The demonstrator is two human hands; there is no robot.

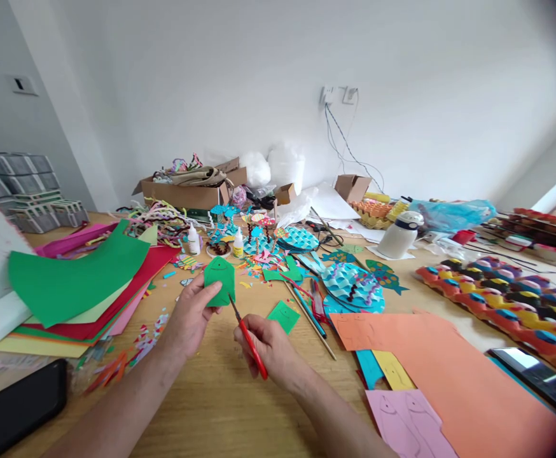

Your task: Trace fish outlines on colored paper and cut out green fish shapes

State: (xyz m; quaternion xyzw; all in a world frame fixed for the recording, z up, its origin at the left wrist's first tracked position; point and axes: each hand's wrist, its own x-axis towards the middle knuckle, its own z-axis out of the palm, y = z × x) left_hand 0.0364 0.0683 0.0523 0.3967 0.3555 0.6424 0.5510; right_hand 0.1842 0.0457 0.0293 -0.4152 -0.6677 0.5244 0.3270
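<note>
My left hand (193,313) pinches a small piece of green paper (219,275) between thumb and fingers; a curved line and a dot are drawn near its top. In my right hand (269,346) is a pair of scissors with red handles (250,343). The blade tips meet the paper's lower right edge. On the table, just beyond my right hand, lies another green paper square (284,316) with a drawing on it. Pencils (312,312) and a thin wooden stick lie to its right.
Coloured paper sheets (87,280) are stacked at left, near a black phone (20,407). Orange paper (430,362) and pink paper (404,420) lie at right, below a painted egg tray (507,299). Glue bottles (193,240), paper scraps and a cardboard box (182,191) stand behind.
</note>
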